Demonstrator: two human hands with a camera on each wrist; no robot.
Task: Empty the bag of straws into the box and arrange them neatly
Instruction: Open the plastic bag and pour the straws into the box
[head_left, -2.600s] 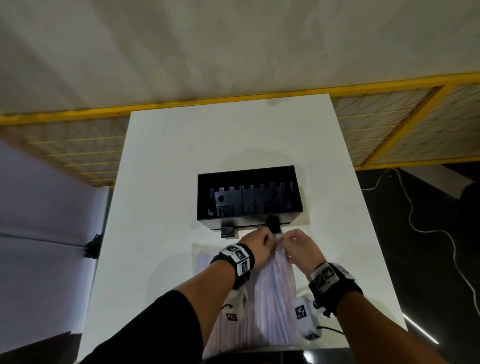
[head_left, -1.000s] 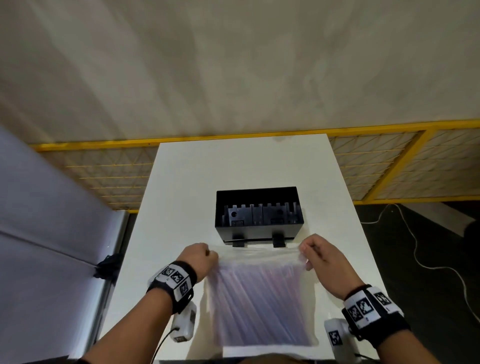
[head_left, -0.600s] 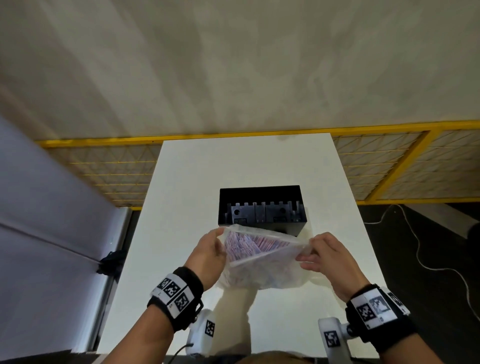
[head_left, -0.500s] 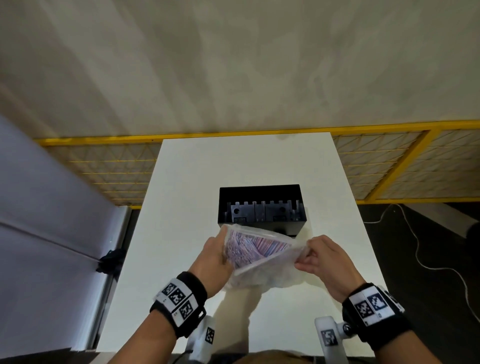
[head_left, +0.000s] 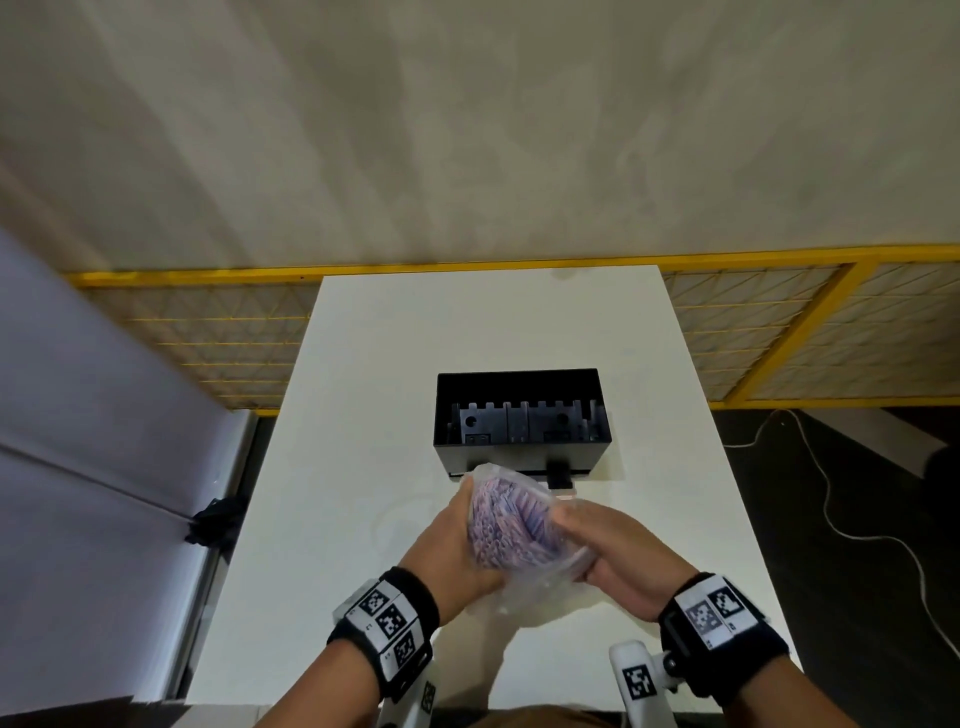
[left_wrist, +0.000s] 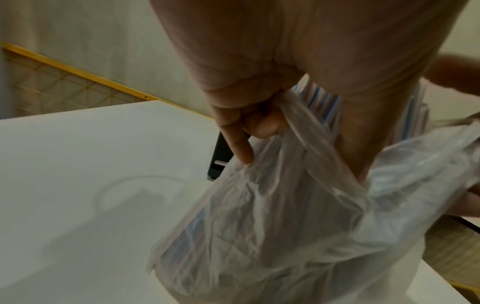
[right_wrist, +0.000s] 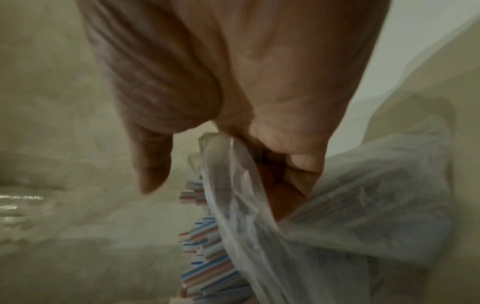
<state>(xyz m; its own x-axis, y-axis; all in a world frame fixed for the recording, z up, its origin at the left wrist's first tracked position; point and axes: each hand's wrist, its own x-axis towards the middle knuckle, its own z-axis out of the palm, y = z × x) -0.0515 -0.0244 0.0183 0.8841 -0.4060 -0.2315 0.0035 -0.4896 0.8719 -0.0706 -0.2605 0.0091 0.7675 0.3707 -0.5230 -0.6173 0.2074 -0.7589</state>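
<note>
A clear plastic bag (head_left: 530, 597) of red, white and blue striped straws (head_left: 511, 525) is held upright above the white table (head_left: 363, 467), its open mouth facing me. My left hand (head_left: 457, 551) grips the bag's left side and my right hand (head_left: 608, 551) grips its right side. In the left wrist view the fingers (left_wrist: 259, 123) bunch the bag (left_wrist: 285, 236) film. In the right wrist view straw ends (right_wrist: 205, 246) stick out beside the gathered bag (right_wrist: 363, 216). The black open box (head_left: 519, 415) stands just beyond the hands, with notched dividers inside.
The table's far half behind the box is bare white surface. A yellow-framed mesh fence (head_left: 779, 322) runs behind and to the right. A white cable (head_left: 831, 519) lies on the dark floor at right. A grey panel (head_left: 78, 415) stands at left.
The bag went from lying flat on the table to being lifted and stood up. Both hands moved closer together, squeezing the bag's sides round the straws.
</note>
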